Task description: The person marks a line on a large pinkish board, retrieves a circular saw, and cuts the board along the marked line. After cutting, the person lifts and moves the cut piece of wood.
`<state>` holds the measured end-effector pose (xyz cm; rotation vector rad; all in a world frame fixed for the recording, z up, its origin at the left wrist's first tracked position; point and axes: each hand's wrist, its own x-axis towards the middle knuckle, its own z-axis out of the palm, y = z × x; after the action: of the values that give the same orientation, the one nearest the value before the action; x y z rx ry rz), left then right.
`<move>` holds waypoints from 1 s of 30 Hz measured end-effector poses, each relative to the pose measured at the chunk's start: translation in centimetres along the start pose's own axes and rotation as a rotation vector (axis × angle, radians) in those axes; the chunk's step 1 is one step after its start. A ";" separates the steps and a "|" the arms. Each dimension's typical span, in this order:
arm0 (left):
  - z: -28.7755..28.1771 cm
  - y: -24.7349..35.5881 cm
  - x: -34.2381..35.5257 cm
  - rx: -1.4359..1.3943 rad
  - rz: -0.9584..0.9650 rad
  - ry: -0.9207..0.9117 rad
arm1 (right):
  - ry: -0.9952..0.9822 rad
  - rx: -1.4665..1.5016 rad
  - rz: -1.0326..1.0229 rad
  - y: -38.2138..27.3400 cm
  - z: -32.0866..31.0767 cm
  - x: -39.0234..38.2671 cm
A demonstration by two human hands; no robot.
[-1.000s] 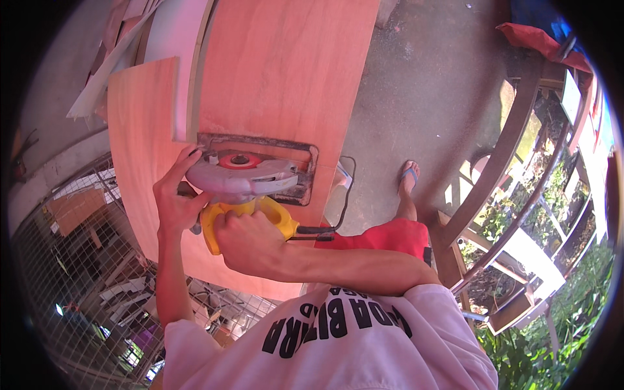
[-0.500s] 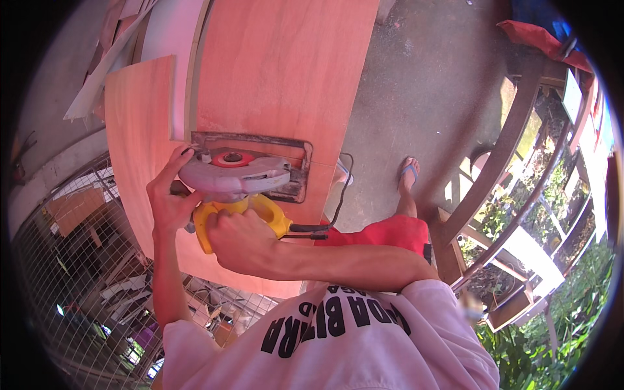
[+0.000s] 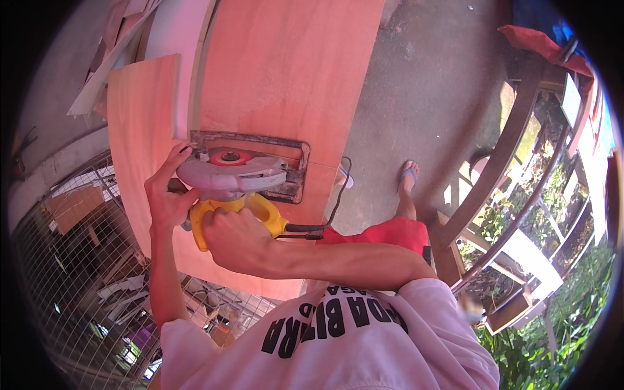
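Note:
A circular saw with a grey blade guard, a red ring and a yellow handle rests on a reddish plywood sheet. Its dark, worn base plate lies flat on the wood. My right hand is wrapped round the yellow handle. At the saw's left end, my left hand grips the body, thumb and fingers around the guard's edge. The blade is hidden by the guard and base. A thin line runs across the plywood from the base plate to the sheet's right edge.
A black power cord trails from the handle over the sheet's right edge. Wire mesh stands at the left, with wood scraps behind it. Stacked boards lean at the upper left. My sandalled foot is on the concrete floor, beside a wooden railing.
The view has shifted slightly, and the saw sits a few pixels further left in the picture. Both hands keep the same hold on it.

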<state>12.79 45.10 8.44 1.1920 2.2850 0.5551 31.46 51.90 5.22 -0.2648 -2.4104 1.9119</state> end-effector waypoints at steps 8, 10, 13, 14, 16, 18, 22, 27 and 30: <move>-0.2 -0.5 0.2 0.022 0.056 0.033 | 0.004 -0.001 -0.001 -0.2 0.1 0.4; -0.2 -0.8 0.2 0.021 0.057 0.042 | -0.009 0.014 0.004 -0.4 -0.1 0.5; -0.3 -1.0 0.2 0.010 0.083 0.041 | -0.024 0.014 0.010 -0.4 -0.2 0.6; -0.3 -1.0 0.2 0.009 0.087 0.042 | -0.016 0.011 0.006 -0.4 -0.1 0.6; -0.3 -0.9 0.3 0.006 0.097 0.046 | 0.001 0.004 -0.003 -0.3 0.1 0.7; -0.3 -0.8 0.4 -0.009 0.060 0.032 | 0.018 -0.012 -0.007 -0.3 0.3 0.8; -0.7 -0.6 0.3 -0.004 0.045 0.006 | 0.004 -0.012 -0.018 -0.3 0.3 1.0; -0.7 -1.1 0.2 -0.007 0.046 0.033 | 0.000 -0.024 -0.019 -0.5 0.3 1.2; -0.9 -1.1 0.3 -0.011 0.032 0.027 | 0.022 -0.012 -0.022 -0.6 0.4 1.3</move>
<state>11.38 44.65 8.42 1.2250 2.2858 0.5988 30.06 51.62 5.59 -0.2576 -2.4019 1.8762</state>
